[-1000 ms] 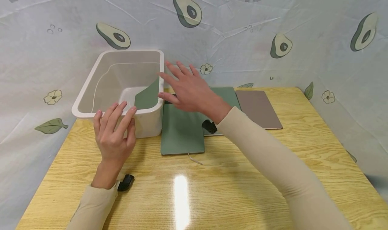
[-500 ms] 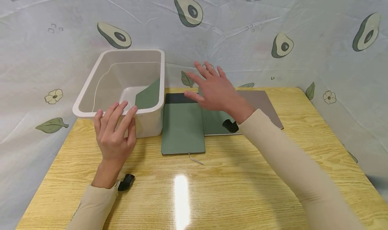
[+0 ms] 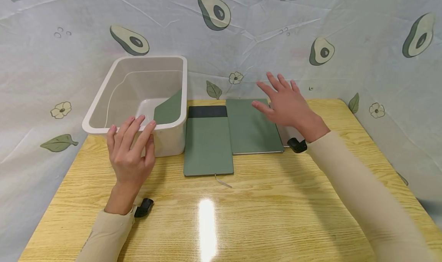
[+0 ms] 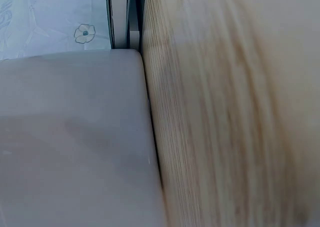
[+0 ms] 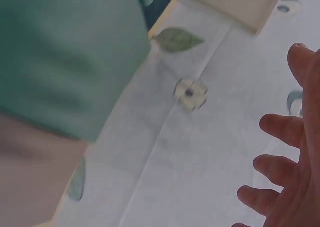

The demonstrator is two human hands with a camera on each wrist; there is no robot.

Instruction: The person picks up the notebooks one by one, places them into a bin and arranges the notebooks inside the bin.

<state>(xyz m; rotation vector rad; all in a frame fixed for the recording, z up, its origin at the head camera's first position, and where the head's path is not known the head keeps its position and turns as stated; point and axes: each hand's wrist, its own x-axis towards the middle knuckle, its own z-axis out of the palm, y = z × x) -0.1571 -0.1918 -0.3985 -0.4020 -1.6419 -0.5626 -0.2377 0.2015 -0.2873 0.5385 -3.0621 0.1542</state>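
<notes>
My left hand (image 3: 129, 154) holds the near rim of a light grey plastic bin (image 3: 169, 143), fingers over the edge and thumb outside. A green flat piece (image 3: 169, 109) lies inside the bin at its right. My right hand (image 3: 286, 104), fingers spread and holding nothing, hovers above a brown notebook (image 3: 289, 133) and covers most of it. Left of that lies a wider green notebook (image 3: 255, 127). Beside the bin is a narrower green notebook (image 3: 208, 147) with a dark band across its top and a ribbon at the bottom. In the right wrist view the fingers (image 5: 280, 171) are apart from the notebooks.
The wooden table (image 3: 262, 208) extends in front of the notebooks and to the right. Behind it hangs a pale sheet (image 3: 252, 35) printed with avocados, flowers and leaves. The bin's outer wall (image 4: 70, 132) fills much of the left wrist view.
My right hand has moved from beside the bin's right rim rightward across the green notebooks to over the brown one, fingers still spread. The left hand has stayed on the rim.
</notes>
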